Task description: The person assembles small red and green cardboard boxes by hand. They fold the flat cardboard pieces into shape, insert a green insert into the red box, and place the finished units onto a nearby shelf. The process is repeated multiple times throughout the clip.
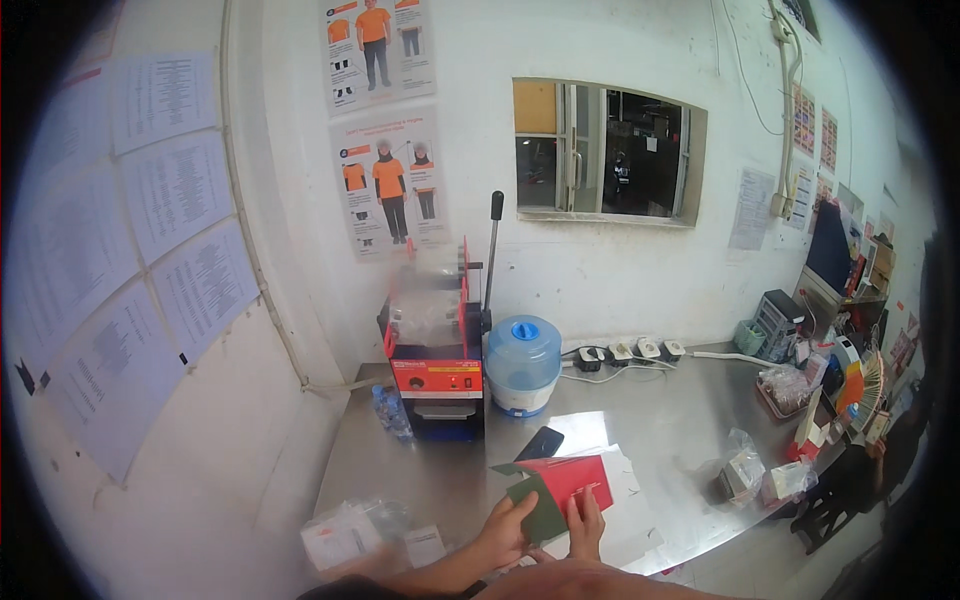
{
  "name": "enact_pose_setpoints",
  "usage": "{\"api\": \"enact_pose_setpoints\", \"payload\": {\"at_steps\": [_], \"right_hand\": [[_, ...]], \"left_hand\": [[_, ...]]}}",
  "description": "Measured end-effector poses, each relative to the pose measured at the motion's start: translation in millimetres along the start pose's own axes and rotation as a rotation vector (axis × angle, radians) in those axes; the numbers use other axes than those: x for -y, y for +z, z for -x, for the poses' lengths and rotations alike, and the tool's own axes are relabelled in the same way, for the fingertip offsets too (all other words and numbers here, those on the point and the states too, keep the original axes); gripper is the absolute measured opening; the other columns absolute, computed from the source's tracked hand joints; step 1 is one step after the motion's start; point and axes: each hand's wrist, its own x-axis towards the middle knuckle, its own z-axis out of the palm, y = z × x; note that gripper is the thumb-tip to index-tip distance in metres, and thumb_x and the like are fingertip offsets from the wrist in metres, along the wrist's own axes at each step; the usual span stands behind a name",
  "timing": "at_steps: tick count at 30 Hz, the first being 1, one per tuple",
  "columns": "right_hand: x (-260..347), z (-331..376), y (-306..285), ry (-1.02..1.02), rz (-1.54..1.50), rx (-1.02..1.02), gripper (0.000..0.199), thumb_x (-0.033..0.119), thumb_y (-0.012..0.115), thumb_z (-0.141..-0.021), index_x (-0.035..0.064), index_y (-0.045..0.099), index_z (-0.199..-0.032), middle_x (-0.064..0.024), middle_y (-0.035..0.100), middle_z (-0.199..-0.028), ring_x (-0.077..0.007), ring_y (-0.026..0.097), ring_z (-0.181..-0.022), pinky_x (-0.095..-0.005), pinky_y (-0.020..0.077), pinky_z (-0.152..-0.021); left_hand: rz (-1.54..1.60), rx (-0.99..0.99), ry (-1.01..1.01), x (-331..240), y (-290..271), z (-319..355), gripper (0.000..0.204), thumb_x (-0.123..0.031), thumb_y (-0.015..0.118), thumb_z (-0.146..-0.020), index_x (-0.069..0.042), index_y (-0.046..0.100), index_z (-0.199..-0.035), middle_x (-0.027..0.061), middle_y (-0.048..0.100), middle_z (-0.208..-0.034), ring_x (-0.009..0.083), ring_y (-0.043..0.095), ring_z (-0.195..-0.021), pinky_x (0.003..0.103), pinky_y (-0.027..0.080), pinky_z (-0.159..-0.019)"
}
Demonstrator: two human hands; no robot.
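- Both hands are down at six o'clock of the view, over the near edge of the steel table (660, 440).
- The left hand (505, 535) is pinching a dark green card (540, 512): thumb lying on top of it, fingers curled beneath.
- That green card fans up toward twelve o'clock from the left thumb and overlaps a red card (575, 475).
- The right hand (586, 528) sits just beside the left, at its three o'clock, fingers stretched flat on the lower edge of the red card; from this angle it's hard to say whether they grip it or merely press on it.
- Under both cards lie white sheets (625, 500), spreading toward three o'clock.
- A dark phone (540, 442) lies on the steel at twelve o'clock of the cards, just clear of them.
- Further back at twelve o'clock stands a red-and-black lever machine (436, 375), its black-knobbed handle upright.
- Touching its right side is a white-and-blue domed jar (522, 362), lid on; contents not visible.
- At eight o'clock of the hands, clear plastic bags (345, 530) hold white paper pieces.
- Out at three o'clock, more small clear bags (745, 470) sit on the steel, something dark and pale inside them, too small to tell.
- A white power strip (625, 352) lies along the back wall.
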Motion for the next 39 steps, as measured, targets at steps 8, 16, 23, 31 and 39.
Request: {"api": "enact_pose_setpoints", "payload": {"at_steps": [8, 16, 23, 31, 39], "right_hand": [[-7, 14, 24, 0.208, -0.734, -0.483, 0.071, 0.010, 0.069, -0.091, -0.0099, 0.035, -0.150, -0.0333, 0.041, -0.153, -0.0468, 0.052, -0.133, -0.0491, 0.0423, -0.111], [-8, -16, -6, 0.202, -0.127, -0.290, 0.042, 0.005, 0.083, -0.079, 0.0017, 0.072, -0.119, -0.0216, 0.059, -0.126, -0.0343, 0.064, -0.106, -0.0402, 0.0533, -0.095], [-23, -4, -21, 0.331, -0.427, -0.041, 0.036, 0.006, 0.087, -0.074, 0.0039, 0.076, -0.109, -0.0163, 0.070, -0.115, -0.0314, 0.065, -0.111, -0.0389, 0.0545, -0.095], [-26, 2, -18, 0.132, -0.245, 0.029, 0.027, 0.009, 0.089, -0.071, 0.0076, 0.076, -0.095, -0.0109, 0.072, -0.111, -0.0345, 0.065, -0.117, -0.0420, 0.0547, -0.095], [-27, 7, -3, 0.388, -0.413, -0.109, 0.028, 0.006, 0.077, -0.084, 0.0033, 0.072, -0.111, -0.0169, 0.063, -0.124, -0.0299, 0.065, -0.114, -0.0396, 0.0561, -0.092]], "left_hand": [[-0.194, 0.086, 0.098, 16, -12, -13, 0.039, -0.020, 0.050, -0.109, -0.007, 0.044, -0.145, 0.0124, 0.061, -0.133, 0.0249, 0.063, -0.120, 0.045, 0.052, -0.106], [-0.624, 0.094, 0.145, 20, -16, -12, 0.037, -0.020, 0.058, -0.105, -0.004, 0.054, -0.138, 0.0068, 0.063, -0.123, 0.0105, 0.063, -0.105, 0.025, 0.052, -0.086], [-0.415, 0.141, -0.006, 13, -25, -11, 0.036, -0.016, 0.050, -0.109, -0.001, 0.047, -0.141, 0.0122, 0.061, -0.130, 0.0210, 0.064, -0.116, 0.037, 0.055, -0.101], [-0.331, 0.001, -0.114, 4, -25, -16, 0.034, -0.019, 0.052, -0.108, 0.001, 0.050, -0.135, 0.0135, 0.062, -0.125, 0.0237, 0.067, -0.111, 0.039, 0.057, -0.094], [-0.664, 0.106, 0.005, 5, -6, -5, 0.029, -0.015, 0.059, -0.103, 0.001, 0.057, -0.127, 0.0116, 0.069, -0.113, 0.0204, 0.068, -0.106, 0.034, 0.054, -0.090]]}}
